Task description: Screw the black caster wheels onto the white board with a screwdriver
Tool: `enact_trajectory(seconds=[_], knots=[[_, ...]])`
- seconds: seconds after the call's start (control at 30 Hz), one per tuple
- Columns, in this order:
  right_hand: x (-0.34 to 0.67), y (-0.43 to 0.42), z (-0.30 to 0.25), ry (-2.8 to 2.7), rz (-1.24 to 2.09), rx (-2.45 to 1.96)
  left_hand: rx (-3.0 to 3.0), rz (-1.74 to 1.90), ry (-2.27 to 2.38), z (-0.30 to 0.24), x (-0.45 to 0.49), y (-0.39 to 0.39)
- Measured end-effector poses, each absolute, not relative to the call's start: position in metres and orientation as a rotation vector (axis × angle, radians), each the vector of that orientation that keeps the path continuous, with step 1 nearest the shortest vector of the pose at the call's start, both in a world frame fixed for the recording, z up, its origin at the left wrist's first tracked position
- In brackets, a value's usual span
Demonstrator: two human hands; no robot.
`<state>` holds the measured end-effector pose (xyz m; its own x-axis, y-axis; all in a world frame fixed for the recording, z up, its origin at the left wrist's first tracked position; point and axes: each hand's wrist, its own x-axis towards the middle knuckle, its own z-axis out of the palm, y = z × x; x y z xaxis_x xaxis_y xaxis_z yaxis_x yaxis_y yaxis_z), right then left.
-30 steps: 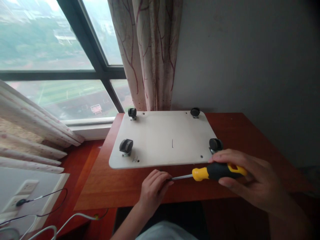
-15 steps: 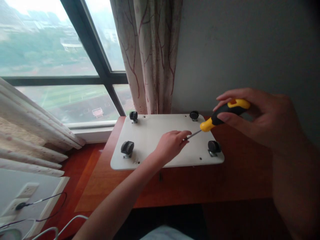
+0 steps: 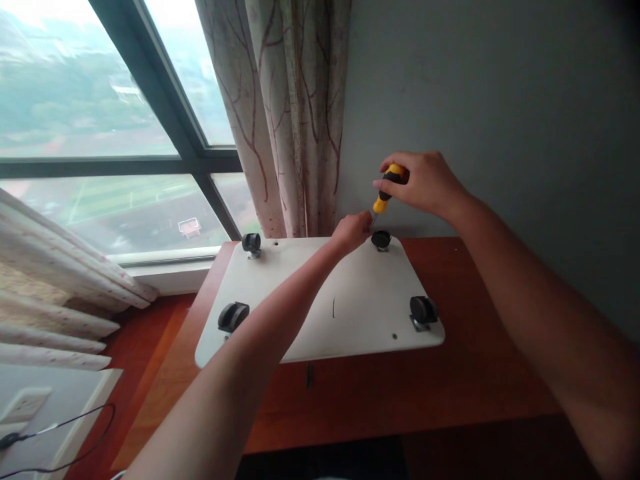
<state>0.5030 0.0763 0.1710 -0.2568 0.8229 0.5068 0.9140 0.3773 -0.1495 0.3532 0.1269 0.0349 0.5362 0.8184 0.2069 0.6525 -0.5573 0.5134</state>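
Observation:
My right hand (image 3: 420, 181) grips the black-and-yellow handle of a screwdriver (image 3: 381, 204), which tilts down toward the back edge of a white board (image 3: 360, 293). My left hand (image 3: 354, 231) is closed around the lower end of the screwdriver's shaft. Its fingers hide the tip and anything small held there. Both hands are just left of the back right caster (image 3: 381, 240). Other black casters stand at the board's back left (image 3: 251, 244), front left (image 3: 233, 317) and front right (image 3: 423, 311) corners. A thin dark L-shaped thing or mark (image 3: 334, 308) shows on the board.
The board lies on a reddish-brown wooden table (image 3: 360, 387). A small dark object (image 3: 309, 375) lies before its front edge. Behind are a grey wall (image 3: 475, 100) and a patterned curtain (image 3: 300, 120), with a window (image 3: 85, 100) at left. A cable (image 3: 75, 420) hangs at lower left.
Both hands and the screwdriver have moved away from me, from above the board's middle to its back edge by the back right caster. The screwdriver now stands steeper. The view has shifted slightly.

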Motion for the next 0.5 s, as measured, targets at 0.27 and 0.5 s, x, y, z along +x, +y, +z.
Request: enact_trajectory(seconds=[0.27, 0.5], knots=[[0.510, 0.092, 0.161, -2.133, -0.216, -1.520, 2.390, 0.576, 1.205, 0.022, 0.359, 0.139], [0.514, 0.096, 0.147, -2.114, -0.223, -1.537, 2.374, 0.533, 1.240, 0.009, 0.357, 0.139]])
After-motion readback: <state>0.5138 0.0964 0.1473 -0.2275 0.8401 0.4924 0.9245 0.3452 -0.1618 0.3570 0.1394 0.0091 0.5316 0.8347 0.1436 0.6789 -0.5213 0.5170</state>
